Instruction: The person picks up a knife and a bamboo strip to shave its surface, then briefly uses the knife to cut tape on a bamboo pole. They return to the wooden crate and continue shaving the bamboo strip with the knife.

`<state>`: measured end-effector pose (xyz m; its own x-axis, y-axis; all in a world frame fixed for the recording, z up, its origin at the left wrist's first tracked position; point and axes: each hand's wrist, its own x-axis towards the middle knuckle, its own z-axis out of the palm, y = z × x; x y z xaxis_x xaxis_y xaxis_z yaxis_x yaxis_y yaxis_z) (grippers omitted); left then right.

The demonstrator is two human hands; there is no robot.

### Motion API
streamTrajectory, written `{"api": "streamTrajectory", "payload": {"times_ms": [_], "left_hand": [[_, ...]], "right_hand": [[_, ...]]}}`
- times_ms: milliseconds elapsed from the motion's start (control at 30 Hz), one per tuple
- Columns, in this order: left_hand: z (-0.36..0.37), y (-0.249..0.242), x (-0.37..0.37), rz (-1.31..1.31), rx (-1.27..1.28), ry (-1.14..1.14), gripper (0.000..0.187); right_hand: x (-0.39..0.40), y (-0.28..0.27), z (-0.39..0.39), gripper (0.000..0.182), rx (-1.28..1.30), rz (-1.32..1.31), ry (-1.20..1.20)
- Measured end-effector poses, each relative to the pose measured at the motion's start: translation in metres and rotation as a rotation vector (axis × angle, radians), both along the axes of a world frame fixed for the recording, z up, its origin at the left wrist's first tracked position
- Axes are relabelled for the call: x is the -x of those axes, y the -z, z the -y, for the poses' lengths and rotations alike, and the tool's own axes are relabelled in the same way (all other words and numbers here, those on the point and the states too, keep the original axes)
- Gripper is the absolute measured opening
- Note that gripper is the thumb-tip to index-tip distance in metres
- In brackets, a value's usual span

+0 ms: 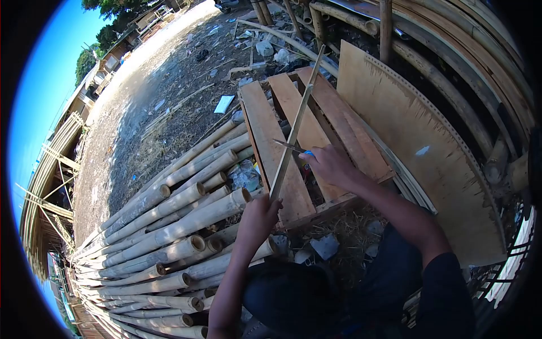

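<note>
My left hand is closed around the near end of a long split bamboo strip, which slants up and away from me. In my right hand is a knife with a blue handle, its blade lying across the strip around mid-length. Beneath both hands stands a low wooden slatted platform with gaps between its boards. The strip passes over these boards, and its far end reaches beyond the platform's back edge.
Many bamboo poles are stacked on the left, cut ends facing me. A plywood sheet leans at the right, with thin strips beside the platform. Broken stones lie near my legs. Litter and a white packet dot the ground.
</note>
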<state>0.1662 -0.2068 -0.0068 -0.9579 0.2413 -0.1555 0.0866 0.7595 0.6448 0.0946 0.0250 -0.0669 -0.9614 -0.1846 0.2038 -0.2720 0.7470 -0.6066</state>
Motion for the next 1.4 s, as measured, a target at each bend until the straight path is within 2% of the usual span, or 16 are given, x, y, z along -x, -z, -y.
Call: {"api": "streamTrajectory", "payload": {"times_ms": [33,100,233,333,400,533,633,700,733,867,967,1067,1133,1200,1333,1400], "left_hand": [[0.000,-0.002,0.001,0.070,-0.051,-0.030,0.037],[0.000,-0.002,0.001,0.148,-0.101,-0.062,0.037],[0.002,0.003,-0.001,0.053,-0.029,-0.025,0.038],[0.003,0.002,0.002,-0.043,0.035,0.000,0.038],[0.004,0.002,0.005,-0.095,0.065,0.006,0.037],[0.004,0.005,0.006,-0.016,0.015,-0.021,0.035],[0.005,0.000,0.003,0.010,-0.005,-0.015,0.034],[0.005,-0.002,0.000,0.030,-0.017,-0.012,0.034],[0.005,-0.002,-0.002,0.026,-0.017,-0.026,0.033],[0.000,-0.005,-0.001,-0.001,-0.029,-0.037,0.032],[0.004,0.004,-0.004,-0.146,0.136,0.036,0.031],[-0.001,-0.001,-0.011,-0.298,0.327,0.034,0.031],[-0.003,-0.002,-0.008,-0.291,0.325,0.029,0.032],[-0.001,0.000,-0.006,-0.288,0.321,0.033,0.032],[0.006,-0.003,-0.011,-0.201,0.243,0.057,0.032],[0.007,-0.005,-0.010,-0.192,0.208,0.042,0.033]], "right_hand": [[-0.010,-0.005,0.008,0.053,-0.002,0.001,-0.001],[-0.039,-0.013,0.030,0.054,-0.006,0.005,-0.224],[-0.044,-0.013,0.037,0.053,0.083,-0.056,-0.306],[-0.025,-0.012,0.027,0.050,-0.011,-0.144,-0.295],[-0.021,-0.005,0.031,0.050,-0.106,-0.169,-0.254],[-0.008,0.004,0.029,0.051,-0.079,-0.194,-0.178],[0.016,0.003,0.004,0.052,-0.148,-0.190,-0.011],[0.029,-0.002,-0.016,0.053,-0.201,-0.103,0.198],[0.026,-0.004,-0.015,0.053,-0.199,-0.106,0.201],[-0.015,-0.027,0.018,0.053,-0.081,-0.080,-0.155],[-0.040,-0.018,0.046,0.049,-0.001,-0.052,-0.265],[-0.027,-0.014,0.036,0.052,-0.054,-0.209,-0.314],[-0.019,-0.008,0.034,0.051,-0.088,-0.260,-0.338],[-0.010,0.001,0.034,0.052,-0.132,-0.243,-0.201],[0.041,0.015,-0.029,0.056,-0.195,-0.115,0.159],[0.040,0.014,-0.032,0.056,-0.194,-0.096,0.173]]}}
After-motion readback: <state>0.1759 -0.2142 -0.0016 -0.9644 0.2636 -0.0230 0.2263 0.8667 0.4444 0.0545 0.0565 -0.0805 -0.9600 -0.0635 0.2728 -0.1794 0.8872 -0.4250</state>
